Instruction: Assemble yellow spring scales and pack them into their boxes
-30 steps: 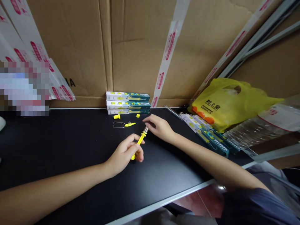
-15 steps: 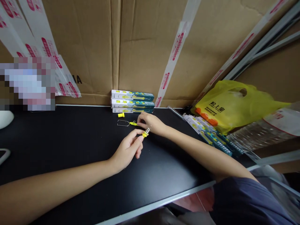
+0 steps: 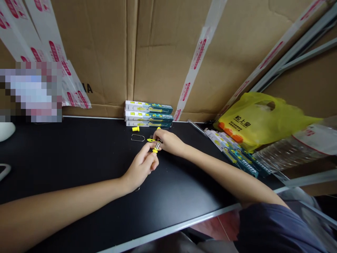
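Observation:
My left hand (image 3: 142,165) grips a yellow pen-like tool with a metal tip (image 3: 156,147), tip pointing up and away from me. My right hand (image 3: 168,141) rests just beyond it on the black table (image 3: 79,158), its fingertips on the yellow end of a small wire-loop piece (image 3: 138,138) lying flat. A small yellow cap (image 3: 135,129) sits loose behind the loop. Three teal and white boxes (image 3: 149,114) are stacked against the cardboard wall.
A yellow plastic bag (image 3: 260,117) and a row of teal boxes (image 3: 234,151) lie at the right, with clear plastic packaging (image 3: 295,147) beside them. Taped cardboard (image 3: 163,52) stands behind the table. A white object (image 3: 5,131) sits at the far left.
My left hand lifted the yellow tool off the table and carried it away from me toward the boxes. My right hand left the tool's tip and reached left to the wire-loop piece.

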Tool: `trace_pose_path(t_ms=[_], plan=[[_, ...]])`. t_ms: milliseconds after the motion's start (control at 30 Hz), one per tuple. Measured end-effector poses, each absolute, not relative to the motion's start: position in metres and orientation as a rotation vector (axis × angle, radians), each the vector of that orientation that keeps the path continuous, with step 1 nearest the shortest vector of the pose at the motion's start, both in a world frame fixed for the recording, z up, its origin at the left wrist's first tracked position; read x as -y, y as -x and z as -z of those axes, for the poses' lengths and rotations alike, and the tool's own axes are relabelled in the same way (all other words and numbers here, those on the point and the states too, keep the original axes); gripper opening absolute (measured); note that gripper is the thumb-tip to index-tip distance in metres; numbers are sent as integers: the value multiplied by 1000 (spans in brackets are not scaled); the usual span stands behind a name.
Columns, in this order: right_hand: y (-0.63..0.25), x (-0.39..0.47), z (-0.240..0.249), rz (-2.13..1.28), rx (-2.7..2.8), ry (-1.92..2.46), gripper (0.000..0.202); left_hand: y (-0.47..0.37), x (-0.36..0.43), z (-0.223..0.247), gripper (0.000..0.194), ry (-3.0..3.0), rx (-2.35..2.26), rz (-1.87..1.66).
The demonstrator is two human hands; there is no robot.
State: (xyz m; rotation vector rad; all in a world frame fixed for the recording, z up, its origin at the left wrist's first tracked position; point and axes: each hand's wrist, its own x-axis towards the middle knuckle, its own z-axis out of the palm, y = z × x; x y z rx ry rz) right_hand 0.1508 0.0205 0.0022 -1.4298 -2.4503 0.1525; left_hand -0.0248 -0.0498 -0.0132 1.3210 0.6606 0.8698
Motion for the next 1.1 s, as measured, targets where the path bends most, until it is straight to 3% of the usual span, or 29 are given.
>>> trace_pose_path(t_ms=[133,300,367,667,1100], plan=[[-165,-12,-14,-521,2292,1457,11,26,50,10,21,-1297,-654,-892],[-185,13,-21,-1507,1738,1319,27,27,51,10,25,-1357,-640,-932],[-185,28,-19,-1705,1507,1204,27,27,50,12,27,-1386,-654,-933],[-166,62,-1,-1860,1323,795,20,26,51,16,24,-1451,-647,-800],[-165,75,-9,-1868,1264,711,15,29,55,8,31,-1764,-700,-801]])
